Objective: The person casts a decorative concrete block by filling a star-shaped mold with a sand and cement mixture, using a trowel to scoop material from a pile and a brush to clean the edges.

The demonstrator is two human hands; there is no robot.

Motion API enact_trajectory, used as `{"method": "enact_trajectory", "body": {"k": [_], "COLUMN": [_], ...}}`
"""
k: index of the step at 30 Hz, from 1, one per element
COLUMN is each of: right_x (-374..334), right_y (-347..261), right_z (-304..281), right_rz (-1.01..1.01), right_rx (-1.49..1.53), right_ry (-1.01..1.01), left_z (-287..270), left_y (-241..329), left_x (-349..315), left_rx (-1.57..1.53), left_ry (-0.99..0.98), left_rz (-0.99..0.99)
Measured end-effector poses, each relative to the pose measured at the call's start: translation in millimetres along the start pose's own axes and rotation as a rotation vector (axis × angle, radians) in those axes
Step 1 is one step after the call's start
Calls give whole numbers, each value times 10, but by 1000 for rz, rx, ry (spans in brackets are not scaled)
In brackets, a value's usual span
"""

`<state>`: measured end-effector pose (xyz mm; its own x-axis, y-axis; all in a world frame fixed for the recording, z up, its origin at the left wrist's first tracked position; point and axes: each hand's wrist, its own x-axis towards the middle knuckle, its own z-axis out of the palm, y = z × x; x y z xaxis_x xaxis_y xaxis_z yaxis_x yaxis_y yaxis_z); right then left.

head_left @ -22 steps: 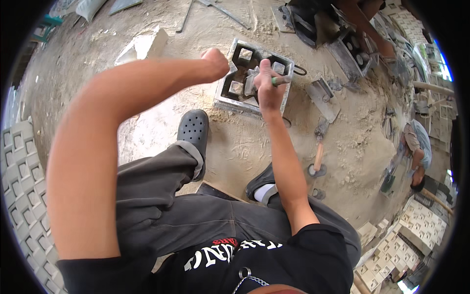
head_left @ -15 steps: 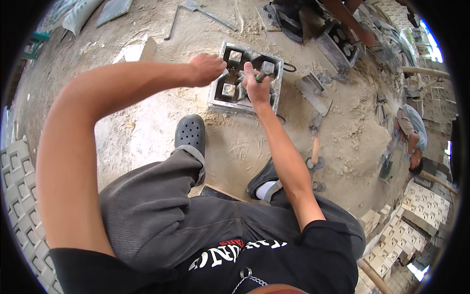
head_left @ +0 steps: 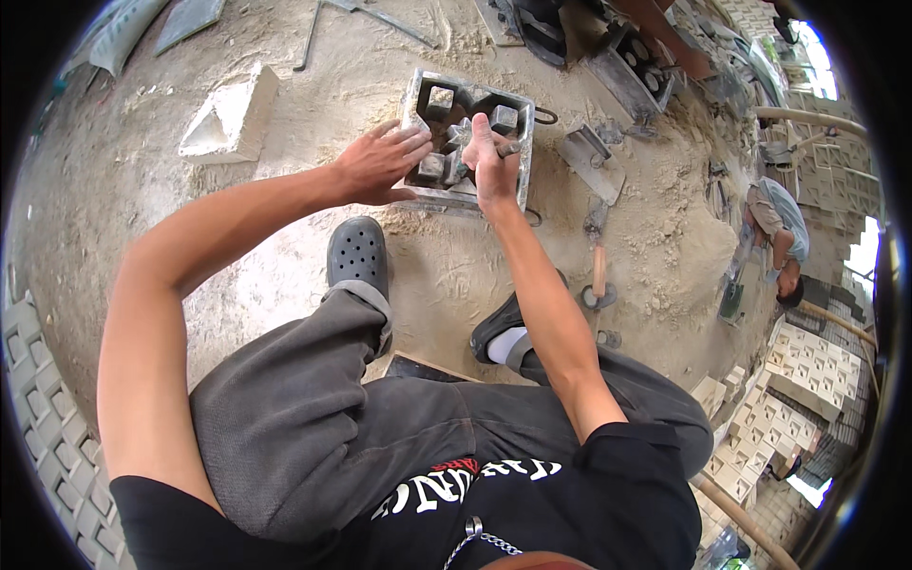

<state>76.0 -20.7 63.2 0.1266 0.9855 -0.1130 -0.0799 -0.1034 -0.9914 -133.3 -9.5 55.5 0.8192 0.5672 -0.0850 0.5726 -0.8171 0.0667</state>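
A square grey metal block mould (head_left: 439, 199) lies on the sandy ground in front of me, with square posts and a star-shaped core standing inside it. My left hand (head_left: 378, 161) rests at its left wall, open, the fingers stretched out over the rim. Above the mould's middle, my right hand (head_left: 491, 169) is closed round a thin tool (head_left: 510, 149) with a dark handle end and a bit of green. The thumb points away from me. The tool's working end is hidden by the hand, so its kind cannot be told.
A pale cast block (head_left: 231, 119) lies to the left. Right of the mould are a metal plate with a grip (head_left: 591, 163) and a wooden-handled trowel (head_left: 598, 266). Another person's arm (head_left: 665, 33) reaches a second mould (head_left: 631, 71); someone (head_left: 781, 228) bends at far right.
My left hand has opened from a closed shape and come down and nearer along the mould's left side. The right hand stays over the mould, its tool tilted differently. The view has shifted slightly.
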Motion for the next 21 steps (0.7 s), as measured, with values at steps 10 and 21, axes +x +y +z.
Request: {"method": "enact_trajectory", "body": {"k": [10, 21], "right_x": [90, 111], "right_y": [393, 343], "right_z": [-17, -26], "right_rz": [-90, -117], "right_rx": [-92, -139], "right_ry": [33, 36], "left_z": [160, 111], "left_y": [43, -70], "left_x": [71, 50], "left_rx": [-127, -157], "left_ry": [-170, -154], "left_rz": [278, 91]}}
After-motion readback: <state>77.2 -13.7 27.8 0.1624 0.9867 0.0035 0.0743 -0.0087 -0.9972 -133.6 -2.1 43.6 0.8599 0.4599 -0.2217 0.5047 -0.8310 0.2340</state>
